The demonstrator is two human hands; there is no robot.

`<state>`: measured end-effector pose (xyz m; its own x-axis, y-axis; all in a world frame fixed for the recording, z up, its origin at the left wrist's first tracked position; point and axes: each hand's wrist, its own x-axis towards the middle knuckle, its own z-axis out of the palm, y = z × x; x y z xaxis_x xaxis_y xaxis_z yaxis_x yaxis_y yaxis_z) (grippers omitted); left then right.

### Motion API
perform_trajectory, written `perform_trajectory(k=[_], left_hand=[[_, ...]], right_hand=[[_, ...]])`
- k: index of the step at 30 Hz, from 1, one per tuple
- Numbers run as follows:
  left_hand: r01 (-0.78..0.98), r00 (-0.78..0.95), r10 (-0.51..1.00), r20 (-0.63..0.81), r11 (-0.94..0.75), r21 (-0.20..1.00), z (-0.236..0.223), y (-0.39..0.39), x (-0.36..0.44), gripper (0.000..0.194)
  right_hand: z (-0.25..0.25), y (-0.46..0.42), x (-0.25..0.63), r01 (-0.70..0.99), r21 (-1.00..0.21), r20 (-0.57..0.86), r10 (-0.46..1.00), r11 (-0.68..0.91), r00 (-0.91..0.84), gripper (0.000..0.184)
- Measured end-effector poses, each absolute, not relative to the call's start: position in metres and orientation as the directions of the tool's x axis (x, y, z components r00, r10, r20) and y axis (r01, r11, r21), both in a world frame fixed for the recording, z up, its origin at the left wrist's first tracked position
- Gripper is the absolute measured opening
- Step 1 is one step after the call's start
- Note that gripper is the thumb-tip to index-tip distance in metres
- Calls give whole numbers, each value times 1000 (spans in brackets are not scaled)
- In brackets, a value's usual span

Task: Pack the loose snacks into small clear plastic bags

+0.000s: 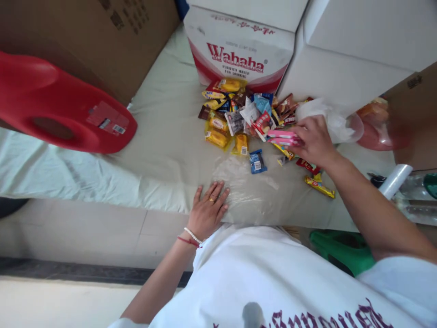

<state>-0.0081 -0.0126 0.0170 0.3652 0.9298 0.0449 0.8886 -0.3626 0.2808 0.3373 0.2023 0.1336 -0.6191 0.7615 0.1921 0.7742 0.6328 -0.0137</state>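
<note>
My left hand [209, 207] lies flat with fingers spread on the near edge of a clear plastic bag [252, 189] spread on the pale cloth. My right hand [312, 139] reaches into a pile of small wrapped snacks [239, 114] and is closed on pink snack packets [282, 136]. A blue packet [257, 161] lies loose between the pile and the bag. A yellow bar [320, 187] and a red packet [307, 165] rest under my right forearm.
A white Wahaha carton [239, 50] and a plain white box [355, 50] stand behind the pile. A red plastic object [58, 105] and a brown cardboard box [102, 36] sit at left. A roll of clear film [396, 180] and a green object [344, 250] are at right.
</note>
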Motion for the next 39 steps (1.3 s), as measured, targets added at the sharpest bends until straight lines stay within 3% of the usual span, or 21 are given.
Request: perform_trajectory(k=[3,6,8,10,13,17,20,23,31,34,36,39], left_hand=[[885,341,938,55,-341,317,17,-17,-6,52],[878,336,940,66,-338,339,16,-17,-8,54],[876,332,940,73,-336,346,15,-18,-9,60],[878,319,944,79,-326,349,16,-20,-10,64],[881,307,948,84,-316,352,17,-25,-10,66],[885,305,949,80,-313,344,18,-25,-11,60],[882,323,944,65,-325,340,18,-24,-13,57],[878,333,941,61,-333,343,18,-25,-16,57],[865,360,931,54,-355,354,14,-23,-33,55],[864,358,926,123,-378,333,15,-29,-44,56],[828,410,886,218,-462,319,17,-36,-49,58],[646,634,722,277,-691,324,17,-48,-53,57]], right_hand=[[128,142,311,749,-172,111,768,640,-631,38],[105,89,265,729,-103,-60,727,677,-684,29],[91,67,244,722,-75,-113,713,688,-692,37],[86,55,236,702,-135,-139,688,700,-712,54],[87,55,238,701,-244,-141,690,670,-710,73],[87,73,232,757,-292,-186,742,585,-645,62],[83,80,231,737,-344,-171,733,582,-659,64],[82,74,239,712,-324,-129,716,624,-686,67],[81,69,237,712,-230,-228,674,664,-702,66],[85,73,241,723,-236,-241,681,650,-691,71],[88,69,255,706,-298,-217,675,642,-705,75],[86,51,290,609,-431,-124,625,666,-771,71]])
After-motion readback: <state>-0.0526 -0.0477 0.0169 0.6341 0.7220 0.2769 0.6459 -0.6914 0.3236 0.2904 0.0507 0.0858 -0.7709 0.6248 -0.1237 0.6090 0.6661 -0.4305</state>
